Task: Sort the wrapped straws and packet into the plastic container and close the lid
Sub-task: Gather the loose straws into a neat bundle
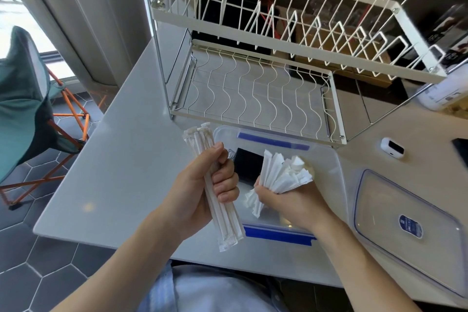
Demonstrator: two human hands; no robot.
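My left hand [202, 190] is shut on a bundle of long white wrapped straws [220, 213], held almost upright over the left edge of the clear plastic container [326, 170]. Over the container's middle, my right hand [286, 200] grips a fanned bunch of shorter white wrapped straws [281, 172]. The open container has blue clips at its front [278, 234] and back. A black packet [248, 166] lies inside it, partly hidden by my hands. The clear lid [395, 220] with a blue label lies flat to the right of the container.
A white wire dish rack [253, 99] stands just behind the container, its upper tier overhanging. A small white device [392, 147] and a white bottle [440, 95] sit at the right. The grey counter's edge is close to my body; a folding chair [30, 114] stands left.
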